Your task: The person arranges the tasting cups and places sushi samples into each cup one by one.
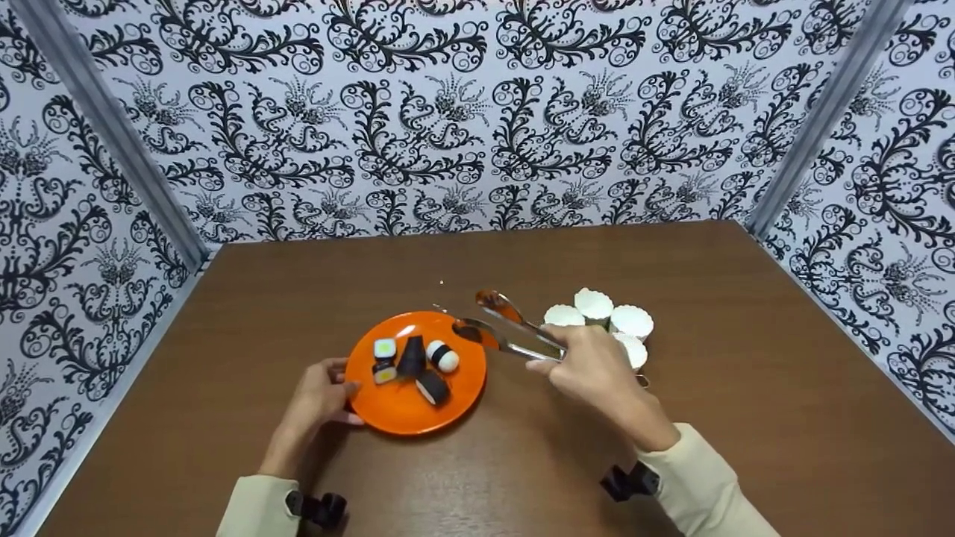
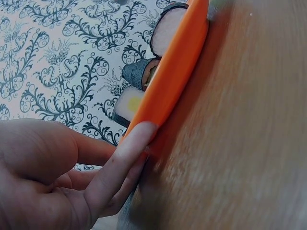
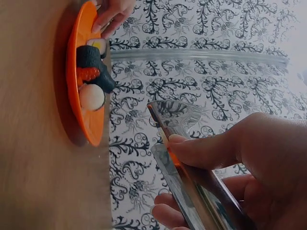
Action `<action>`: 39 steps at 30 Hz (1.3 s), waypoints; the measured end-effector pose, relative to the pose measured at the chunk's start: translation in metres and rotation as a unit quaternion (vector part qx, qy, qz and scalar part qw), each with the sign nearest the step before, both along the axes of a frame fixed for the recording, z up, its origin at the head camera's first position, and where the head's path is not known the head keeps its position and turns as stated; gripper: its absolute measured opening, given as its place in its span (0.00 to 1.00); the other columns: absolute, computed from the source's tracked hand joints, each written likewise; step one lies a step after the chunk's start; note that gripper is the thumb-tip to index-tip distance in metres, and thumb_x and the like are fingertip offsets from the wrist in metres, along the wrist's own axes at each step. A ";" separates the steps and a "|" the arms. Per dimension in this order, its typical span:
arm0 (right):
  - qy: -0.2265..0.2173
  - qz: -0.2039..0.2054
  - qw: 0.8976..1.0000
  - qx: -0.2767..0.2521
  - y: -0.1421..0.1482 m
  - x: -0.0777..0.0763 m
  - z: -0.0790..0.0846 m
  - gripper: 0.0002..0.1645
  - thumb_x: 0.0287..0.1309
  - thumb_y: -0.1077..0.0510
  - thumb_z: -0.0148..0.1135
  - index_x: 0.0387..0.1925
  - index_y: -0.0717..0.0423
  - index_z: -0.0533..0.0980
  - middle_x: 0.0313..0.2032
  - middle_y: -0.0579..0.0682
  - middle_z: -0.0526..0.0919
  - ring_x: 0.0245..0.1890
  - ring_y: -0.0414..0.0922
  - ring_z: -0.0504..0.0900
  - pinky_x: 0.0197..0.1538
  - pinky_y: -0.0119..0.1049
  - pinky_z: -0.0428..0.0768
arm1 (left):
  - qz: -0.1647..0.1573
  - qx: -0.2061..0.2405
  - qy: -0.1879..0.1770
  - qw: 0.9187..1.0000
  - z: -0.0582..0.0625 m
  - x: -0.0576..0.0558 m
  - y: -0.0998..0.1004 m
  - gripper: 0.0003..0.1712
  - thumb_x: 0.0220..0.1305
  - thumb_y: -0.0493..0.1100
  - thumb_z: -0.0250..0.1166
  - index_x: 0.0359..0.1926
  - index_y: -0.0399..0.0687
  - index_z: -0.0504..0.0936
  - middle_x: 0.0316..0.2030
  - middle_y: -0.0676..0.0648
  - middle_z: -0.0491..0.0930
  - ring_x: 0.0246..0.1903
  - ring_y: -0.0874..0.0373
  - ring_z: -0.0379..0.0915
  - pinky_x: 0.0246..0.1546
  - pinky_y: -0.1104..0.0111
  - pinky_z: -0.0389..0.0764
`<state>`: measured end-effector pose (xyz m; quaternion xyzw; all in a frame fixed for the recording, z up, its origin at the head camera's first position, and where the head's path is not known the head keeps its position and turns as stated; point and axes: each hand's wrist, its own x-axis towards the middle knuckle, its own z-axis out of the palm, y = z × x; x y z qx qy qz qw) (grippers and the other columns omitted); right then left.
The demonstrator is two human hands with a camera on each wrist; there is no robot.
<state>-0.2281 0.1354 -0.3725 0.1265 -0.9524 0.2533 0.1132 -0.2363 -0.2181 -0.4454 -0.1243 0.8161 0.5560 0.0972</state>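
An orange plate (image 1: 403, 414) carries several toy-like sushi pieces: a roll with a green centre (image 1: 385, 348), one with a yellow centre (image 1: 385, 372), a black cone (image 1: 412, 356), a white piece with a black band (image 1: 443, 356) and a dark-wrapped roll (image 1: 433, 388). My left hand (image 1: 317, 395) pinches the plate's left rim between thumb and fingers. Metal tongs (image 1: 515, 347) are held in my right hand (image 1: 593, 365), their spread ends pointing left over the plate's right edge. Nothing sits between the tongs' ends, as the right wrist view shows.
Several white cups with scalloped rims (image 1: 632, 321) stand clustered behind and beside the right hand, which partly hides them. The brown table (image 1: 477, 261) ends at patterned walls (image 1: 418, 149) at the back and sides. A tiny white speck (image 1: 441, 282) lies behind the plate.
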 end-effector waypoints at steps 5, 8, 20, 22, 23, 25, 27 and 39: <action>0.001 0.010 1.000 0.002 -0.012 0.000 -0.005 0.25 0.46 0.49 0.78 0.49 0.50 0.86 0.33 0.51 0.90 0.27 0.50 0.81 0.28 0.44 0.75 | -0.001 0.002 0.012 1.000 0.000 0.001 0.000 0.29 0.71 0.31 0.56 0.70 0.28 0.63 0.58 0.26 0.71 0.29 0.56 0.83 0.24 0.62 0.89; 0.002 0.010 1.000 0.008 -0.017 0.001 -0.008 0.25 0.46 0.49 0.79 0.48 0.49 0.86 0.31 0.50 0.89 0.28 0.51 0.82 0.29 0.45 0.77 | -0.002 0.004 0.010 1.000 0.000 0.001 0.000 0.29 0.72 0.31 0.56 0.70 0.29 0.62 0.59 0.26 0.71 0.29 0.56 0.83 0.24 0.62 0.89; 0.013 0.018 0.999 0.039 -0.030 0.002 -0.019 0.20 0.47 0.50 0.78 0.43 0.51 0.86 0.30 0.51 0.88 0.26 0.54 0.82 0.26 0.47 0.77 | -0.001 0.008 0.008 1.000 -0.001 0.001 0.000 0.29 0.72 0.30 0.55 0.70 0.28 0.61 0.59 0.25 0.71 0.30 0.56 0.82 0.25 0.62 0.89; 0.011 0.018 0.999 0.040 -0.031 0.002 -0.021 0.20 0.48 0.51 0.77 0.43 0.52 0.86 0.31 0.52 0.89 0.26 0.55 0.82 0.26 0.47 0.77 | -0.001 0.008 0.008 1.000 -0.001 0.001 0.001 0.29 0.72 0.30 0.55 0.70 0.27 0.62 0.59 0.25 0.71 0.29 0.56 0.82 0.25 0.62 0.89; 0.013 0.018 0.999 0.042 -0.032 0.002 -0.023 0.18 0.48 0.51 0.77 0.42 0.52 0.86 0.30 0.52 0.89 0.26 0.56 0.82 0.26 0.47 0.77 | -0.001 0.009 0.007 1.000 -0.001 0.000 0.001 0.29 0.72 0.30 0.55 0.70 0.28 0.62 0.59 0.25 0.71 0.29 0.56 0.83 0.25 0.62 0.89; 0.017 0.021 0.999 0.046 -0.033 0.001 -0.025 0.17 0.49 0.51 0.77 0.41 0.52 0.86 0.29 0.53 0.88 0.26 0.56 0.82 0.25 0.47 0.76 | -0.001 0.008 0.006 1.000 -0.001 0.000 0.001 0.29 0.72 0.30 0.55 0.70 0.28 0.62 0.59 0.25 0.70 0.29 0.56 0.83 0.25 0.62 0.89; 0.021 0.023 0.998 0.049 -0.035 0.001 -0.027 0.16 0.50 0.51 0.76 0.40 0.52 0.86 0.28 0.53 0.88 0.25 0.56 0.82 0.23 0.46 0.75 | 0.002 0.008 0.004 1.000 0.000 0.000 0.002 0.28 0.72 0.30 0.55 0.70 0.28 0.62 0.58 0.25 0.71 0.29 0.56 0.82 0.25 0.62 0.89; 0.020 0.029 0.997 0.064 -0.043 -0.001 -0.038 0.17 0.48 0.51 0.77 0.39 0.53 0.85 0.20 0.52 0.82 0.19 0.52 0.78 0.18 0.40 0.67 | -0.001 -0.013 0.010 1.000 0.000 0.000 0.001 0.28 0.72 0.31 0.55 0.70 0.29 0.63 0.59 0.27 0.70 0.28 0.57 0.82 0.25 0.63 0.89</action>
